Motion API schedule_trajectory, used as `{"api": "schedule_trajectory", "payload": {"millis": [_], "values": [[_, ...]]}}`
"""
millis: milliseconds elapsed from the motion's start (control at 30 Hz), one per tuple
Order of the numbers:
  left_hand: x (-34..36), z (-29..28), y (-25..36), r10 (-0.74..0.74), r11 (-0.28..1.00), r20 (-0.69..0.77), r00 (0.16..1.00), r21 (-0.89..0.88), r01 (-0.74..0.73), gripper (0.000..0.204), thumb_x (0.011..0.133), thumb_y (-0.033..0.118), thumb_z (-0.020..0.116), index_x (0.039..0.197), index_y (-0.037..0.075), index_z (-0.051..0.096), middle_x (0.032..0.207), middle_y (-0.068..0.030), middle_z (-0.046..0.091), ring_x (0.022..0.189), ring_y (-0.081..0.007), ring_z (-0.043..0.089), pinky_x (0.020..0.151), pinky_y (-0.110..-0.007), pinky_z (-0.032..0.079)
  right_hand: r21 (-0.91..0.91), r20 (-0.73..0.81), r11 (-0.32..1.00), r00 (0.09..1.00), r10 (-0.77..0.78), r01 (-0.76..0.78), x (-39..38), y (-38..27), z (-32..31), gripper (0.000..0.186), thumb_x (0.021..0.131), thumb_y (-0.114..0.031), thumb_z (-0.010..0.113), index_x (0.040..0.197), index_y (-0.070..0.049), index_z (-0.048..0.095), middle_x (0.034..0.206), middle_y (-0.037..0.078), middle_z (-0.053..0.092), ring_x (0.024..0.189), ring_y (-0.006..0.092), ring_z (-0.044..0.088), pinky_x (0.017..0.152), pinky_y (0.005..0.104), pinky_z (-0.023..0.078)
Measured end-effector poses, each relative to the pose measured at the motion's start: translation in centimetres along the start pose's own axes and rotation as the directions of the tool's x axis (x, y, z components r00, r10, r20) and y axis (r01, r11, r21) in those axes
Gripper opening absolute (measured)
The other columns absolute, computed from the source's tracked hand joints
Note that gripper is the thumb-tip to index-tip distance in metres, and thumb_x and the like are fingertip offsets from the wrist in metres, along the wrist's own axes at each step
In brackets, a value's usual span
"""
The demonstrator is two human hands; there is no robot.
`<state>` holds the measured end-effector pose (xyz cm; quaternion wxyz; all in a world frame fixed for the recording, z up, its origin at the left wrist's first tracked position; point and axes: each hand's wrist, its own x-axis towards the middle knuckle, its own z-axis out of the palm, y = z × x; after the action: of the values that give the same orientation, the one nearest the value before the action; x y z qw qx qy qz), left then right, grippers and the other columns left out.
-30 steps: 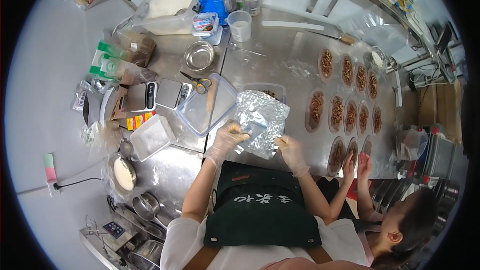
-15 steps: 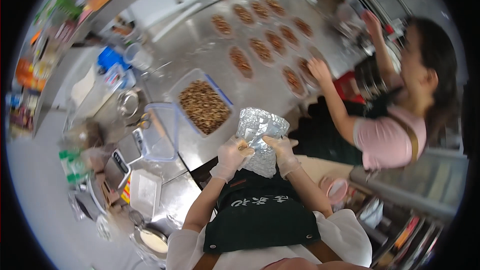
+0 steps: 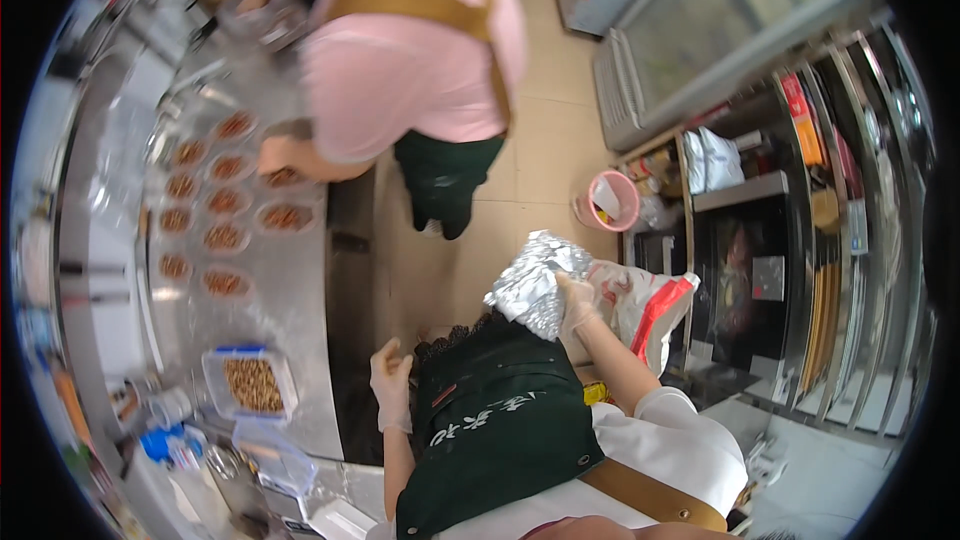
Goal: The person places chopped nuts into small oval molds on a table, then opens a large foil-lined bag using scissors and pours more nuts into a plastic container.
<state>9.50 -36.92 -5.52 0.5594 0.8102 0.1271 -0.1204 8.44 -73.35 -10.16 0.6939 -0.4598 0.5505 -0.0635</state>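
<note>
My right hand (image 3: 576, 304), in a clear glove, grips the edge of a crumpled silver foil bag (image 3: 540, 282), its fingers closed on it. The bag hangs in front of my dark green apron, over the floor. My left hand (image 3: 391, 382), gloved too, is held apart from the bag near the counter edge; its fingers are loosely bent and slightly apart, with nothing seen in them. A white and red sack (image 3: 650, 305) stands just beyond my right hand.
On the steel counter (image 3: 285, 315) at left are several oval portions of brown food (image 3: 226, 236) and a clear tub of chopped pieces (image 3: 212, 380). A co-worker in a pink shirt (image 3: 400, 70) leans over the counter. A pink waste bin (image 3: 626, 202), a rack and a glass-topped freezer (image 3: 615, 90) stand at right.
I have turned right, away from the counter. My left hand has let go of the foil bag; my right hand keeps it. The co-worker now bends over the counter.
</note>
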Motion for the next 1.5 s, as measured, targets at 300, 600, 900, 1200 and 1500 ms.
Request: {"api": "schedule_trajectory", "payload": {"millis": [300, 600, 900, 1200, 1500], "values": [[-1.1, 10.2, -3.7, -0.293, 0.901, -0.089, 0.952, 0.308, 0.306, 0.024, 0.082, 0.005, 0.061, 0.105, -0.001, 0.063, 0.101, -0.0135, 0.066, 0.091, -0.0216, 0.063, 0.084, -0.031, 0.048, -0.573, -0.591, 0.817, 0.662, -0.461, 0.056, 23.3, -7.1, -18.8, 0.032, 0.077, -0.029, 0.06, 0.084, 0.001, 0.066, 0.077, 0.019, 0.066, 0.072, 0.0322, 0.064, 0.069, 0.0419, 0.048], [6.3, 34.8, 1.2, 0.062, 0.654, 0.334, 0.941, 0.699, -0.291, 0.037, 0.075, -0.003, 0.064, 0.111, 0.008, 0.06, 0.107, -0.0154, 0.056, 0.1, -0.0331, 0.054, 0.088, -0.04, 0.045, -0.732, -0.612, 0.664, 0.576, -0.543, -0.151, 46.8, -8.0, -22.2, 0.031, 0.082, -0.039, 0.053, 0.087, -0.012, 0.068, 0.072, 0.019, 0.065, 0.066, 0.0375, 0.064, 0.059, 0.0488, 0.049], [12.4, 48.6, -7.0, 0.123, 0.535, 0.591, 0.797, 0.637, -0.555, 0.041, 0.074, 0.0, 0.061, 0.114, 0.005, 0.059, 0.11, -0.0138, 0.056, 0.101, -0.0318, 0.051, 0.088, -0.042, 0.043, -0.801, -0.307, 0.593, 0.798, -0.519, 0.078, 65.4, 4.6, -22.2, 0.055, 0.085, -0.03, 0.055, 0.137, -0.015, 0.041, 0.137, 0.022, 0.039, 0.125, 0.0389, 0.037, 0.103, 0.0442, 0.032], [13.1, 48.9, -8.8, 0.121, 0.319, 0.597, 0.793, 0.733, -0.6, 0.035, 0.065, -0.003, 0.061, 0.098, 0.008, 0.065, 0.1, -0.0095, 0.057, 0.093, -0.0293, 0.054, 0.082, -0.04, 0.046, -0.94, -0.208, 0.308, 0.962, -0.174, -0.148, 75.9, 12.1, -21.1, 0.058, 0.09, -0.04, 0.044, 0.144, -0.023, 0.029, 0.15, 0.019, 0.018, 0.137, 0.0411, 0.018, 0.105, 0.0604, 0.019], [12.7, 48.4, -8.7, 0.147, 0.449, 0.61, 0.779, 0.66, -0.602, 0.033, 0.072, 0.003, 0.063, 0.103, 0.012, 0.062, 0.099, -0.0078, 0.057, 0.09, -0.0288, 0.055, 0.079, -0.041, 0.046, -0.821, -0.129, 0.552, 0.895, -0.426, 0.144, 66.4, 7.6, -24.5, 0.065, 0.073, -0.011, 0.062, 0.133, 0.0, 0.04, 0.136, 0.023, 0.041, 0.126, 0.0363, 0.038, 0.106, 0.0374, 0.03]]}}
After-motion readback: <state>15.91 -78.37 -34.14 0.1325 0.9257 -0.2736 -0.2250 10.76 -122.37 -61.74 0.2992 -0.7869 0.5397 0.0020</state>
